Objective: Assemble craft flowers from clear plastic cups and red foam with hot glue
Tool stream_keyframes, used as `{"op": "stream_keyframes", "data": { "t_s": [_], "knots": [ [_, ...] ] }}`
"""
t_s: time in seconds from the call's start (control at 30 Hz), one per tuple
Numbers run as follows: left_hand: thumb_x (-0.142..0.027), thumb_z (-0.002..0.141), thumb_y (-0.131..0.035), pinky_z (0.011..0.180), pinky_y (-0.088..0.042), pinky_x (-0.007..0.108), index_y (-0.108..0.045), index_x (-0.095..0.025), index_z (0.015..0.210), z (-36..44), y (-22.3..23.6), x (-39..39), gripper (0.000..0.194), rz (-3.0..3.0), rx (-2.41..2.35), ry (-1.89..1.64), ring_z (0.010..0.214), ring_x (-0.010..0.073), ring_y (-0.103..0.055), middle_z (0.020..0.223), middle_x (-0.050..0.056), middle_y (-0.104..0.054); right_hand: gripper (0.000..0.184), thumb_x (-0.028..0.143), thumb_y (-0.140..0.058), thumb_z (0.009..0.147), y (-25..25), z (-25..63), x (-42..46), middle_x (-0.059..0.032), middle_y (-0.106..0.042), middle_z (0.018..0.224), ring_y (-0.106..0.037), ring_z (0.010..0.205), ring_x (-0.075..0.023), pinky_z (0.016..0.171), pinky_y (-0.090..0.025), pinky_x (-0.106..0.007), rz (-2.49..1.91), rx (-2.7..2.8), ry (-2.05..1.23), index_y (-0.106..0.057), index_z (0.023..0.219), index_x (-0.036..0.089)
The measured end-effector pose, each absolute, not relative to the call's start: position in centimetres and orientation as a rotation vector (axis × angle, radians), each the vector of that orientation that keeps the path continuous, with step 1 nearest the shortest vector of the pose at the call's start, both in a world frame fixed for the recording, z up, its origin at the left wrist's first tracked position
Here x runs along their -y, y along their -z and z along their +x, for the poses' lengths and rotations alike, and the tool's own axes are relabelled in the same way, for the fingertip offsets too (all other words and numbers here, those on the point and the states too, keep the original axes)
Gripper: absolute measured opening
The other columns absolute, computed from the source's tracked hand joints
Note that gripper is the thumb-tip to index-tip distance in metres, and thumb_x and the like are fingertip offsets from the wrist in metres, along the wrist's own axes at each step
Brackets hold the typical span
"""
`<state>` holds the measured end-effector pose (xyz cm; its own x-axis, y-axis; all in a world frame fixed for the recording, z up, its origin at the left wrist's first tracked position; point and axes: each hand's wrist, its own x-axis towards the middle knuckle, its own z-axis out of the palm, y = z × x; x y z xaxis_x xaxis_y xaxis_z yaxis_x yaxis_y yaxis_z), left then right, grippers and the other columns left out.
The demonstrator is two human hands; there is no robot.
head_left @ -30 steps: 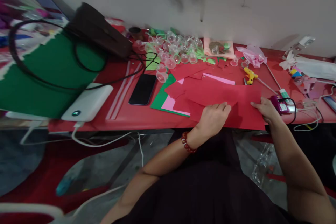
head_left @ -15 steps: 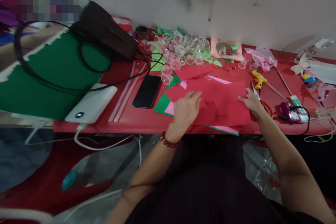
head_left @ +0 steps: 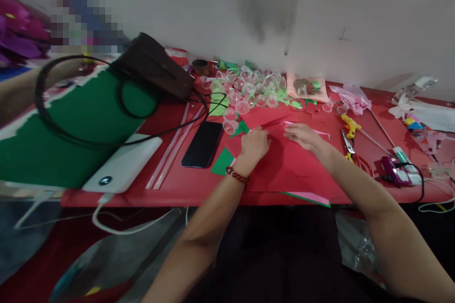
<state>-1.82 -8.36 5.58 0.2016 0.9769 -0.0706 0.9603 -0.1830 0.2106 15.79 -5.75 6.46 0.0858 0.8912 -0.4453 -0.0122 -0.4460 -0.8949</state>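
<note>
A large sheet of red paper [head_left: 295, 170] lies before me at the table's front edge, over pink and green sheets [head_left: 313, 199] whose edges stick out. My left hand [head_left: 255, 146], with a bead bracelet at the wrist, is at the sheet's upper left with its fingers curled down on the paper; the fingertips are hidden. My right hand [head_left: 304, 138] hovers over the sheet's far part, its fingers stretched toward the left hand. A red paper edge rises slightly between the two hands. Whether the right fingertips touch it, I cannot tell.
Left are a black phone [head_left: 202, 144], a white power bank [head_left: 122, 165], clear sticks and a black cable. Clear plastic cups [head_left: 256, 86] pile at the back. Scissors [head_left: 350, 147], a yellow glue gun [head_left: 351, 125] and a purple adapter [head_left: 396, 171] lie right. A person's arm [head_left: 21, 87] shows far left.
My right hand has left the red sheet's right edge and moved left over its far part. My left hand has come down with its fingers curled. The view has tilted up a little.
</note>
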Motion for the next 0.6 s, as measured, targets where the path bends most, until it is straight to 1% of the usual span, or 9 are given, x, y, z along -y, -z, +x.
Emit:
{"op": "stream_keyframes", "data": {
  "t_s": [0.07, 0.13, 0.2, 0.3, 0.43, 0.5, 0.6],
  "knots": [
    [-0.028, 0.104, -0.056, 0.087, -0.06, 0.039, -0.076, -0.01, 0.123, -1.8, -5.1, 8.4, 0.033, 2.238, -1.878, -0.087, 0.112, 0.0346, -0.076, 0.124, 0.02, -0.075, 0.036, -0.006, -0.061, 0.092, -6.4, 13.3, 3.6, 0.0037, -0.059, 0.057, -0.06, 0.058, -0.008, 0.076, -0.058, -0.018, -1.533, 0.679, -1.496, -0.057, 0.065, 0.019],
    [-0.03, 0.105, -0.053, 0.087, -0.06, 0.04, -0.076, -0.007, 0.122, -1.9, -4.8, 8.5, 0.037, 2.221, -1.897, -0.081, 0.112, 0.0349, -0.076, 0.121, 0.023, -0.076, 0.038, -0.005, -0.057, 0.096, -6.3, 11.9, 1.7, 0.0017, -0.059, 0.053, -0.06, 0.055, -0.0085, 0.068, -0.056, -0.016, -1.551, 0.599, -1.494, -0.057, 0.066, 0.018],
    [-0.032, 0.105, -0.052, 0.086, -0.06, 0.039, -0.077, -0.007, 0.121, -1.9, -4.7, 8.6, 0.039, 2.22, -1.89, -0.075, 0.111, 0.0341, -0.076, 0.12, 0.024, -0.075, 0.038, -0.001, -0.056, 0.1, -6.1, 11.0, 0.3, -0.0005, -0.06, 0.051, -0.059, 0.053, -0.0093, 0.058, -0.052, -0.015, -1.586, 0.551, -1.492, -0.058, 0.067, 0.018],
    [-0.033, 0.104, -0.053, 0.084, -0.059, 0.039, -0.079, -0.009, 0.118, -1.8, -4.4, 8.6, 0.038, 2.23, -1.84, -0.063, 0.109, 0.0335, -0.076, 0.125, 0.022, -0.074, 0.037, 0.003, -0.06, 0.101, -5.5, 10.0, -1.1, -0.0011, -0.061, 0.051, -0.058, 0.05, -0.0088, 0.051, -0.047, -0.013, -1.611, 0.476, -1.465, -0.056, 0.067, 0.018],
    [-0.029, 0.103, -0.051, 0.08, -0.059, 0.04, -0.08, -0.01, 0.114, -1.9, -4.1, 8.6, 0.036, 2.228, -1.807, -0.113, 0.104, 0.0336, -0.077, 0.128, 0.022, -0.073, 0.033, 0.008, -0.069, 0.099, -4.6, 8.7, -2.1, 0.0006, -0.063, 0.054, -0.061, 0.052, -0.0081, 0.047, -0.043, -0.012, -1.6, 0.415, -1.401, -0.056, 0.071, 0.019],
    [-0.029, 0.104, -0.052, 0.081, -0.06, 0.04, -0.08, -0.009, 0.115, -2.0, -4.2, 8.6, 0.037, 2.226, -1.795, -0.124, 0.105, 0.0344, -0.077, 0.128, 0.022, -0.074, 0.031, 0.012, -0.071, 0.099, -4.4, 8.1, -2.4, 0.0029, -0.061, 0.052, -0.06, 0.052, -0.0081, 0.044, -0.039, -0.012, -1.59, 0.396, -1.368, -0.056, 0.074, 0.019],
    [-0.029, 0.104, -0.054, 0.082, -0.06, 0.042, -0.08, -0.008, 0.116, -2.1, -4.6, 8.7, 0.035, 2.221, -1.788, -0.115, 0.107, 0.0359, -0.077, 0.126, 0.023, -0.074, 0.031, 0.02, -0.075, 0.099, -4.3, 7.4, -2.8, 0.0063, -0.054, 0.049, -0.057, 0.049, -0.009, 0.038, -0.029, -0.015, -1.586, 0.372, -1.337, -0.054, 0.077, 0.022]
  ]
}}
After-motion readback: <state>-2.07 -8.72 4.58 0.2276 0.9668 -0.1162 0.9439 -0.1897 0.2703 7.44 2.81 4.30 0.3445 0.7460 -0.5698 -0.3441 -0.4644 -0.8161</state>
